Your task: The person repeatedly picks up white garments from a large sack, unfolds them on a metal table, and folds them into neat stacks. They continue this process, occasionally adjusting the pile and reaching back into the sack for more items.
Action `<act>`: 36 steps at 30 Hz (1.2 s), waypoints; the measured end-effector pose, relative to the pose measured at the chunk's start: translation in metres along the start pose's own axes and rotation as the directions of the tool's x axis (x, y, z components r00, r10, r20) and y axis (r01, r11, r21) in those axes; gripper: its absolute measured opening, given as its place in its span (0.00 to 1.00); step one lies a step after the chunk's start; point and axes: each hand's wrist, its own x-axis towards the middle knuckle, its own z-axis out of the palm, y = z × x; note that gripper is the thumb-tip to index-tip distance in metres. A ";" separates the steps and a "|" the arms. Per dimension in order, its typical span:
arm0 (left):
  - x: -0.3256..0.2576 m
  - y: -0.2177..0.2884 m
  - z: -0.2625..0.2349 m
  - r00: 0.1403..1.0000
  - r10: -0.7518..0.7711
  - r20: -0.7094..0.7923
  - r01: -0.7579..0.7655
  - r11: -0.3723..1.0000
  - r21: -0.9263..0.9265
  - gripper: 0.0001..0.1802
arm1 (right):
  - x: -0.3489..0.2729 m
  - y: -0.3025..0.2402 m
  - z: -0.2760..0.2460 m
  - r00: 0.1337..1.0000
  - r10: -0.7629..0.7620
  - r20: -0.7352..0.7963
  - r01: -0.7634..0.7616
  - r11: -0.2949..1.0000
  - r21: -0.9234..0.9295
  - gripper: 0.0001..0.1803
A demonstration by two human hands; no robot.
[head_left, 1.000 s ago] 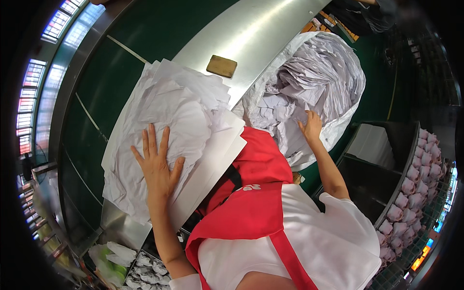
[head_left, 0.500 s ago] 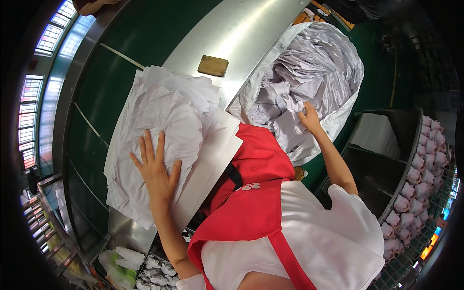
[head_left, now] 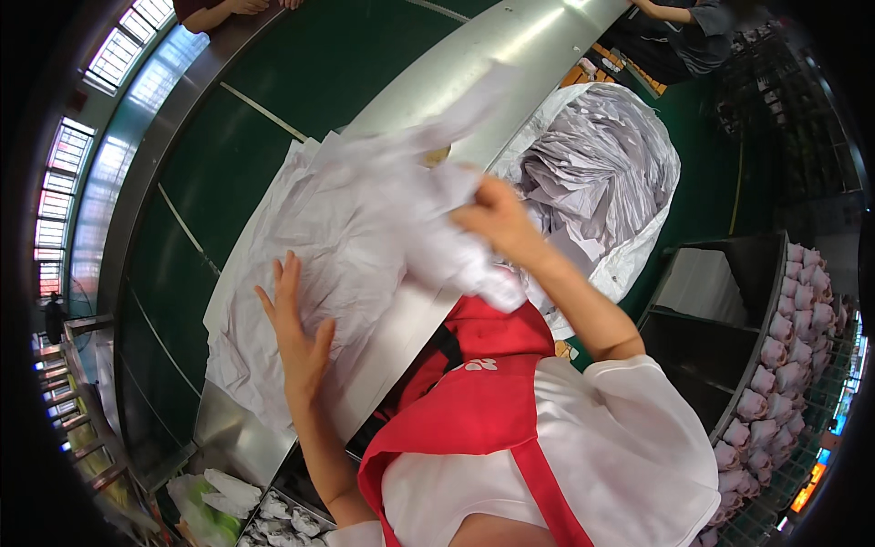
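Observation:
My left hand [head_left: 299,342] lies with fingers spread on a stack of crumpled white paper sheets [head_left: 264,356] at the edge of the metal table. Flatter white sheets [head_left: 365,378] lie beneath that stack. My right hand [head_left: 497,219] is closed on a white paper sheet [head_left: 437,242], which is smeared by motion as it sweeps over the stack. To the right of the table stands a large white sack [head_left: 670,178], packed with folded, wrinkled paper [head_left: 592,155].
A dark shelf [head_left: 670,337] with a white paper stack [head_left: 700,287] stands at right, beside rows of paper-wrapped bundles [head_left: 775,365]. The metal worktop [head_left: 410,91] borders a green conveyor belt [head_left: 237,164]. Other people's hands [head_left: 246,7] and another worker [head_left: 679,36] appear at the top.
My right hand has moved left from the sack to the table, bringing a paper sheet over the stack. The left hand stays on the stack. Another worker has come into view at the top right.

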 end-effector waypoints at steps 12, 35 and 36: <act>-0.033 -0.003 -0.030 0.833 -0.552 0.018 0.156 0.204 -0.967 0.28 | 0.037 0.009 0.127 0.973 -0.060 0.222 0.098 0.982 -0.163 0.15; -0.027 0.035 -0.087 0.977 -0.187 0.107 0.215 0.816 -0.537 0.13 | 0.063 -0.059 0.130 0.453 0.027 0.891 0.706 0.600 -0.377 0.20; -0.025 0.033 -0.093 0.959 -0.250 0.130 0.278 0.765 -0.581 0.13 | 0.067 -0.048 0.127 0.518 -0.164 0.840 0.745 0.570 -0.348 0.15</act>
